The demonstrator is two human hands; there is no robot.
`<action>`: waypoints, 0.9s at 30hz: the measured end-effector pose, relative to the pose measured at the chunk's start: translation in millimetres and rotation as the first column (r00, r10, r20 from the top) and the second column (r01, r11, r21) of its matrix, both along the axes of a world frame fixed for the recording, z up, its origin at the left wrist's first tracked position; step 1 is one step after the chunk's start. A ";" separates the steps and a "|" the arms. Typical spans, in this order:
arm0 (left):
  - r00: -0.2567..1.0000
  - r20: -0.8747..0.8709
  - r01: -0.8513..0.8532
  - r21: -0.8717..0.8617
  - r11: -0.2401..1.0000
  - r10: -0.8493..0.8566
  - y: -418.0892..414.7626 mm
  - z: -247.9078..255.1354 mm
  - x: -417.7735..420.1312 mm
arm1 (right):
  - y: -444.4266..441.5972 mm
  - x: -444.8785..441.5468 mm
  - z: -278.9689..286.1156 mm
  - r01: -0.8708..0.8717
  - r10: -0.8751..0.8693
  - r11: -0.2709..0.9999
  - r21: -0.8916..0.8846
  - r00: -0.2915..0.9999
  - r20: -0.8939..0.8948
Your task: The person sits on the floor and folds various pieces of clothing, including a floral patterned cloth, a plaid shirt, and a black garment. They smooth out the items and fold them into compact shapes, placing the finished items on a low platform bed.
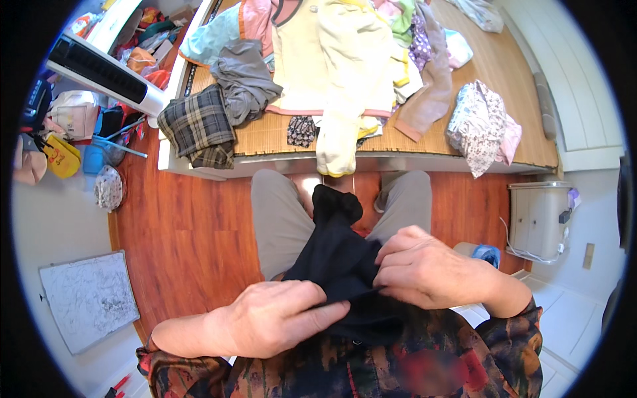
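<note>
A black stretchy garment (334,248), which looks like tights or leggings with feet, lies across my lap. Its two narrow ends hang forward between my knees. My left hand (278,316) grips the wide end nearest my body, fingers pressed over a fold. On the other side my right hand (423,268) pinches the same cloth by its edge. Part of the fabric is hidden beneath both hands. Straight ahead, a cream garment with yellow trim (343,84) hangs over the bed's front edge.
The bed's woven mat (502,94) bears heaped clothes, including folded plaid cloth (199,124), a grey garment (246,82) and floral fabric (480,124). A white tower fan (104,74) leans in at left. A drawing board (92,301) and a small cabinet (537,219) flank me.
</note>
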State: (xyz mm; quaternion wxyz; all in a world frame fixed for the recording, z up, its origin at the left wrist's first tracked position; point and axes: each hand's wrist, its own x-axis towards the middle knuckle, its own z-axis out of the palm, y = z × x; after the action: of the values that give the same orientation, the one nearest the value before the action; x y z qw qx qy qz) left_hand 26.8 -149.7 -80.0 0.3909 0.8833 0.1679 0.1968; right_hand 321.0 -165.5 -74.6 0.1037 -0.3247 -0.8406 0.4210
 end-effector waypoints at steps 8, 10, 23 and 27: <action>0.991 -0.005 -0.135 -0.012 0.991 0.135 3.6 2.6 1.6 | -0.1 17.8 16.1 0.013 -0.049 0.957 -0.289 0.992 -0.116; 0.990 -0.009 -0.142 -0.010 0.990 0.142 4.1 4.1 3.2 | -6.5 13.2 8.3 0.020 -0.069 0.965 -0.263 0.982 -0.178; 0.973 -0.023 -0.228 0.040 0.973 0.229 6.2 8.5 3.6 | -17.1 8.9 -35.3 0.240 -0.265 0.962 -0.131 0.935 -0.235; 0.956 0.004 -0.294 0.043 0.955 0.294 4.8 7.5 5.4 | -17.2 6.1 -15.4 0.358 -0.385 0.920 -0.159 0.904 -0.186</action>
State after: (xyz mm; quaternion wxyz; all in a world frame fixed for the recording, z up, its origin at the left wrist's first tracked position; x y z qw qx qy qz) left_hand 32.2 -144.9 -72.5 0.3380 0.8570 0.2936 0.2552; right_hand 327.0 -182.7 -90.0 0.2520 -0.4376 -0.7200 0.4760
